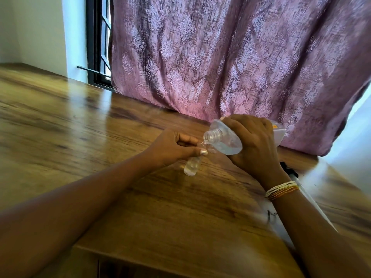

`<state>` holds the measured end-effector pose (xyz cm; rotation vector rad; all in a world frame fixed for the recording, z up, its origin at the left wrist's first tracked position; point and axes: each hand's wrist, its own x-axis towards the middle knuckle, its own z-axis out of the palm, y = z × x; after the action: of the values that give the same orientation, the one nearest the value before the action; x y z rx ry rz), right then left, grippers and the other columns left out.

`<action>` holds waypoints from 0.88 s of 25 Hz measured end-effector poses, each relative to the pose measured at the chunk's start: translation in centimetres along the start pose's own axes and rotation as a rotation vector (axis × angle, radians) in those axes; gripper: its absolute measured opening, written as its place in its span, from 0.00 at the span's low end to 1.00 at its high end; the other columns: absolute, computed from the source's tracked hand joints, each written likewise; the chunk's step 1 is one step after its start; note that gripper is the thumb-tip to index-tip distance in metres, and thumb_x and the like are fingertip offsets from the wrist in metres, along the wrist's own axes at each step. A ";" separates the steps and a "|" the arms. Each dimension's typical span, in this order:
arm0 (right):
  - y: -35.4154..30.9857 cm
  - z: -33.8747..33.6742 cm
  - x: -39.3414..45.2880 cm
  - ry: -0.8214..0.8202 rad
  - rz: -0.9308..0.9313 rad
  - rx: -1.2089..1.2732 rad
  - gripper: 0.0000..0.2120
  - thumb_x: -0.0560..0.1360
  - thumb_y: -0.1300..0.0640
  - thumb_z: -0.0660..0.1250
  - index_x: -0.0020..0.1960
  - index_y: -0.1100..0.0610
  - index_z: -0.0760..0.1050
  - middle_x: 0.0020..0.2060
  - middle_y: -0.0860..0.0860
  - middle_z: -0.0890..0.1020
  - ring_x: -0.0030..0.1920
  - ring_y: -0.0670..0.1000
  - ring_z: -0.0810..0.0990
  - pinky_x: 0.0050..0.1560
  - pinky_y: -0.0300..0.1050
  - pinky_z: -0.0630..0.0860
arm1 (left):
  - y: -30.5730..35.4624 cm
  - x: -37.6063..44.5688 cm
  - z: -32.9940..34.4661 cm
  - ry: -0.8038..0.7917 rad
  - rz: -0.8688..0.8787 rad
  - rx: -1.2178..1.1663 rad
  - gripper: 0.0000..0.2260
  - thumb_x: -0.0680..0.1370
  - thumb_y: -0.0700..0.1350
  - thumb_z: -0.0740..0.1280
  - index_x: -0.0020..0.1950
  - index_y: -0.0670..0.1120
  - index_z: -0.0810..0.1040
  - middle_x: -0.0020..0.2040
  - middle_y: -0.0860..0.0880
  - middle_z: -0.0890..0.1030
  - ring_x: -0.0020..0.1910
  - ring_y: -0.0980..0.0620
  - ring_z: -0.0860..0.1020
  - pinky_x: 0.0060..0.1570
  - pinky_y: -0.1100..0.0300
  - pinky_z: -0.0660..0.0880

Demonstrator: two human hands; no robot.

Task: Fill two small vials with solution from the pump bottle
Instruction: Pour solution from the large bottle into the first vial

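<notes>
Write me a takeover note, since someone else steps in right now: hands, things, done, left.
Left hand: pinches the vial near its top, tilted just above the table.
Right hand: grips the bottle, pump off, tipped with its open neck at the vial's mouth.
Done: the vial holds clear liquid; level unclear.
Left: finish this pour. A second vial is not in view.

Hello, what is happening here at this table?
A person is filling a small vial over the wooden table. The left hand holds the vial tilted, and the right hand tips the clear bottle, its pump off, so its open neck meets the vial's mouth. The vial already holds clear liquid.
</notes>
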<state>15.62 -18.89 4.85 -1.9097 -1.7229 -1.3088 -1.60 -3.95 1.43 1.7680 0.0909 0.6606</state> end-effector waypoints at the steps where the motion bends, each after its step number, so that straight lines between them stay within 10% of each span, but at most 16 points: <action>1: 0.0 0.0 0.0 0.000 0.002 0.004 0.22 0.73 0.41 0.66 0.61 0.53 0.78 0.57 0.51 0.81 0.56 0.55 0.79 0.53 0.55 0.69 | -0.1 0.0 0.0 0.001 -0.001 -0.001 0.07 0.70 0.39 0.74 0.45 0.49 0.85 0.37 0.56 0.86 0.39 0.60 0.84 0.41 0.68 0.79; 22: 0.0 0.1 0.0 0.018 0.004 0.015 0.22 0.73 0.40 0.67 0.61 0.52 0.78 0.57 0.49 0.81 0.56 0.54 0.79 0.52 0.56 0.70 | -0.4 0.1 0.0 0.031 -0.032 0.004 0.07 0.69 0.40 0.75 0.46 0.47 0.85 0.43 0.51 0.86 0.41 0.57 0.83 0.47 0.64 0.80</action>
<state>15.67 -18.79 4.82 -1.8867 -1.7146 -1.3034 -1.43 -3.76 1.12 1.7569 0.1411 0.6654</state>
